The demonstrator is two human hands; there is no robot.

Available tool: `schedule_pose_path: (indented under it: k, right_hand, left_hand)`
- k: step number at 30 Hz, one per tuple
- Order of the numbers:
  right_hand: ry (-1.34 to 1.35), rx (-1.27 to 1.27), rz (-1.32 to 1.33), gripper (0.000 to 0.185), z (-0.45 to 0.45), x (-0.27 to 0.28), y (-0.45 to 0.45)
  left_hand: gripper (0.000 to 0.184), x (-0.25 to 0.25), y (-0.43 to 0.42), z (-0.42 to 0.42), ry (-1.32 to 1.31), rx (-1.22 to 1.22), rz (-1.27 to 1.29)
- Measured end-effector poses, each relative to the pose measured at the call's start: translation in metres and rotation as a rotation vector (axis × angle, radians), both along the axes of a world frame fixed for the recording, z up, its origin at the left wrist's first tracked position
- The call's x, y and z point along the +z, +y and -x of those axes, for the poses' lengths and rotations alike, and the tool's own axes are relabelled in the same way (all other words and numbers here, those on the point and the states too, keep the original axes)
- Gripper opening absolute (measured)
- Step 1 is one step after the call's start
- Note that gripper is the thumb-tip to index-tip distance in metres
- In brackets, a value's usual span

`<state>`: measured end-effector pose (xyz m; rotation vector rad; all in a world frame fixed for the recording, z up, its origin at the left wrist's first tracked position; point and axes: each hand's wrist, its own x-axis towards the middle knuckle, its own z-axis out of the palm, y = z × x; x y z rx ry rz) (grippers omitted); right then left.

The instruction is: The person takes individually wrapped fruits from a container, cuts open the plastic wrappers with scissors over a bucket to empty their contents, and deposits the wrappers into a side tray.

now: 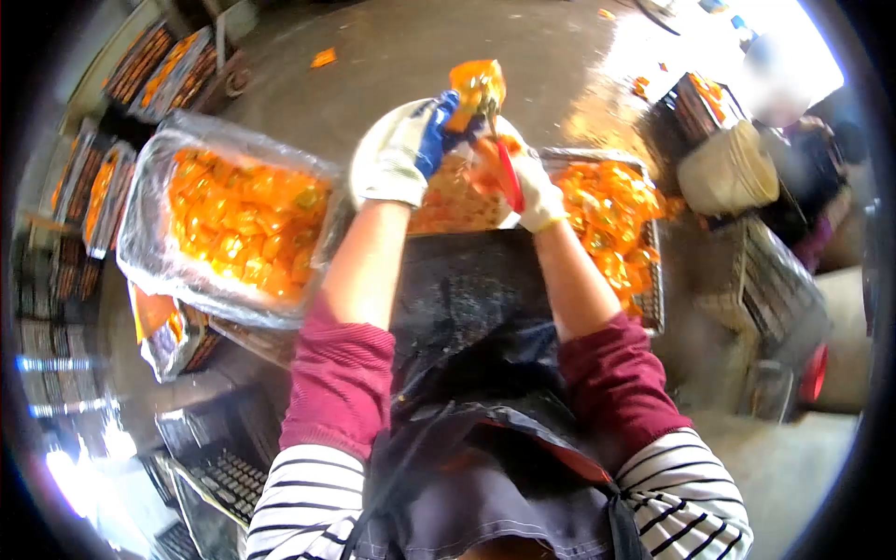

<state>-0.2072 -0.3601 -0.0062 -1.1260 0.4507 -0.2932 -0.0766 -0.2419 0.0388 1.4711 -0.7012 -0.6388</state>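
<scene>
My left hand (411,149), in a white glove with blue-coated fingers, is closed around an orange pepper (478,84) and holds it up ahead of me. The green stem side of the pepper faces my right hand. In a pale glove, my right hand (527,177) is closed on a red-handled cutting tool (510,173). The tool's tip meets the pepper near its stem; whether it is a knife or scissors I cannot tell. Below my hands is a container of pale and orange scraps (457,201), partly hidden by them.
A plastic-lined crate (140,215) full of orange pepper pieces stands at left. At right, a dark crate (653,308) holds more orange peppers. A white bucket (728,173) and a person (821,177) are farther right. Stacked crates (93,187) line the left side.
</scene>
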Motion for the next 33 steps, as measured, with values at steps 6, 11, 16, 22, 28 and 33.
schedule_pose_path:
  k: [6,11,16,22,28,33]
  right_hand:
    - [-0.535,-0.667,-0.725,0.071,0.009,-0.03,-0.031]
    - [-0.434,-0.573,-0.684,0.08,0.003,-0.02,-0.025]
    - [-0.56,-0.3,-0.735,0.04,-0.016,-0.026,-0.03]
    - [-0.444,-0.018,-0.741,0.034,-0.019,-0.01,-0.018]
    - [-0.278,-0.119,-0.393,0.049,-0.016,-0.004,-0.003]
    - [-0.324,0.013,-0.383,0.044,-0.012,-0.022,-0.019]
  left_hand:
    - [0.04,0.009,-0.002,-0.003,0.251,-0.249,0.34]
    - [0.04,-0.074,0.112,-0.092,-0.168,-0.05,0.16]
    - [0.043,-0.139,0.292,-0.15,0.712,0.455,0.152]
    - [0.037,-0.105,0.318,-0.043,-0.295,0.544,-0.922]
    - [0.06,-0.117,0.272,-0.041,-0.628,0.157,-1.434]
    - [0.065,-0.158,0.263,-0.063,-0.679,0.151,-1.505]
